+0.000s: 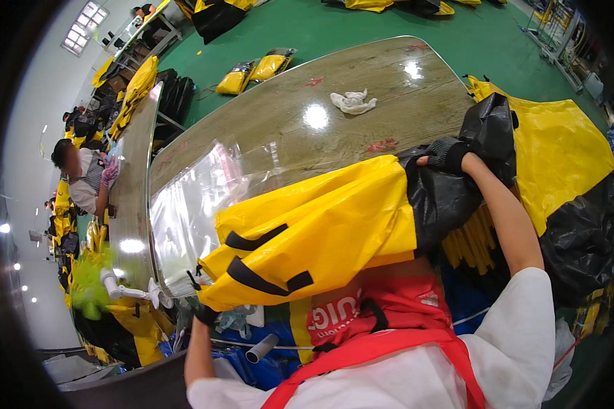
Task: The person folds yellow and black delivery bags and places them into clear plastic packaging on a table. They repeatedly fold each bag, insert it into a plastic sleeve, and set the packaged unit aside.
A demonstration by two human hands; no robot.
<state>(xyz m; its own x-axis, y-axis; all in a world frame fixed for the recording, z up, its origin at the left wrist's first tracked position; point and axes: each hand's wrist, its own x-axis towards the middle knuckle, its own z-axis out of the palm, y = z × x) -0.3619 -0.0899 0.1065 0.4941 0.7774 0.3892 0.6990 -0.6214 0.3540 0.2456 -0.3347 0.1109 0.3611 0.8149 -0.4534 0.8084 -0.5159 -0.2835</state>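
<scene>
A large yellow and black woven plastic bag (320, 232) with black straps stretches between my hands over the table's near edge. My right hand (449, 154), in a black fingerless glove, is closed on the bag's black end, thumb showing. At the bag's left end, my left hand (206, 314) grips the yellow corner from below; its fingers are mostly hidden by the material. Just beyond the bag, clear plastic sleeves (191, 211) lie on the brown table (280, 129).
A crumpled white cloth (353, 102) lies on the table. More yellow and black bags (559, 150) hang over its right end. Folded packs (271, 65) rest on the green floor. A small green fan (92, 286) stands at the left, and a person (85, 174) works at another table.
</scene>
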